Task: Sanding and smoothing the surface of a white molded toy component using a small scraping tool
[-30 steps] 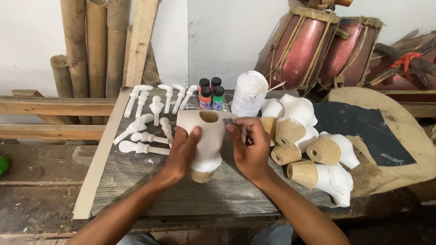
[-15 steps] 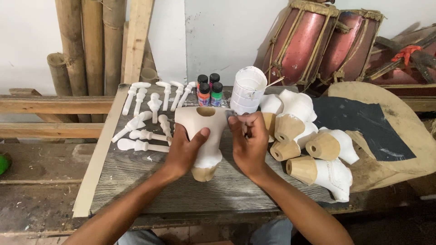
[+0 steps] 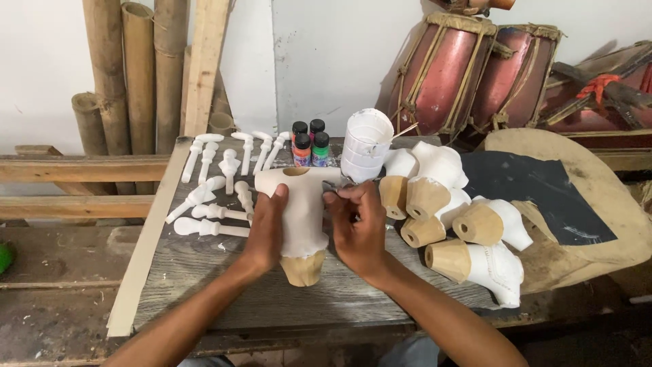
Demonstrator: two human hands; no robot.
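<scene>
In the head view, your left hand (image 3: 266,228) wraps the left flank of a white-primed wooden torso (image 3: 303,207), fingers curled onto its matte, chalky face. Your right hand (image 3: 358,228) closes narrowly against the torso's right edge, pinching something small and dark that you cannot make out. The torso lies between both hands on the rough grey plank table (image 3: 204,278); its long axis runs away from you, bare tan conical base toward you, shoulder bar far. Beyond your left hand lie smooth white limb pieces (image 3: 210,204); beyond your right, paint bottles (image 3: 309,144) and similar primed torsos (image 3: 468,224).
</scene>
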